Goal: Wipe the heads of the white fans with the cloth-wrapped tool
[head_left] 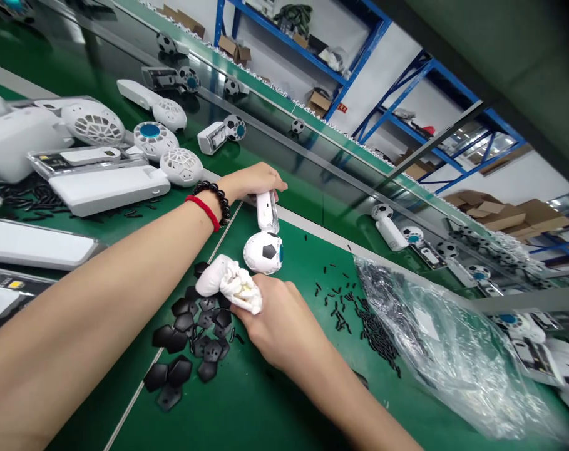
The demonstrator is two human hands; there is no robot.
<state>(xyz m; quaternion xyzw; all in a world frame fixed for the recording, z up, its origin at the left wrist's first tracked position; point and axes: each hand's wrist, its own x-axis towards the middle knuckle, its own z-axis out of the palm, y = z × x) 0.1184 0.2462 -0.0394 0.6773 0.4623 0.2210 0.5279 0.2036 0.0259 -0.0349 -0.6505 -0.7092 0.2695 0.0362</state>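
Observation:
My left hand (263, 178) is closed around the upper end of the white handle (266, 213) of a device with a round football-patterned head (264, 252). The head points toward me and has a black pentagon and a blue edge on its right side. Just below it, my right hand (275, 316) is closed, its fingers curled mostly out of sight. Crumpled white material (240, 287), like a rolled finger cover, wraps the thumb side, with a pale rounded tip on its left. Black pentagon pieces (211, 351) lie loose on the green surface beside the right hand.
White devices with lattice heads (181, 166) are piled at left. Small black strips (378, 335) lie right, beside a clear plastic bag (444, 351). Beyond a pale rail, more football-headed devices (213, 136) lie on a green belt (284, 160). Blue shelving (307, 53) stands behind.

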